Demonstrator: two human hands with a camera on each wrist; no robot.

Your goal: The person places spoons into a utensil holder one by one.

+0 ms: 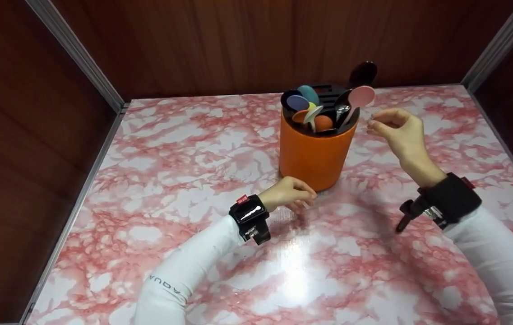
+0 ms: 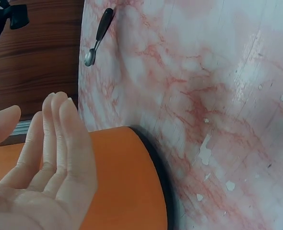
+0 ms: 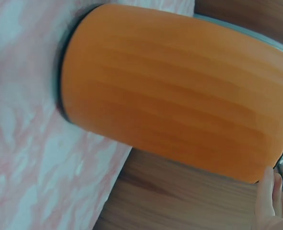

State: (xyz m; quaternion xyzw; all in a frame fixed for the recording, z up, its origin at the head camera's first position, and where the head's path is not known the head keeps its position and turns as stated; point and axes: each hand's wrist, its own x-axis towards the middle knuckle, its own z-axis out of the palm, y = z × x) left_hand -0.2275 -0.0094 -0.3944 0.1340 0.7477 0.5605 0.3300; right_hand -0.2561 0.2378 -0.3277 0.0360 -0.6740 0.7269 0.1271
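An orange utensil holder point(image 1: 312, 153) with a black slotted top stands upright, full of spoon heads. A pink spoon point(image 1: 362, 96) leans out of its right side, and a black rounded utensil head point(image 1: 363, 73) rises behind. Beside the pink spoon is my right hand point(image 1: 403, 135), its loosely bent fingers and thumb close together with nothing seen between them. In the right wrist view its fingers point(image 3: 265, 191) overlap the holder's rim. My left hand point(image 1: 285, 193) is low at the holder's base, fingers relaxed and extended, palm bare in the left wrist view.
On the table point(image 1: 184, 180), a black-handled metal spoon point(image 2: 99, 36) lies to the right of the holder; the right wrist band partly hides it in the head view. Dark wood panels point(image 1: 238, 45) close off the back and sides.
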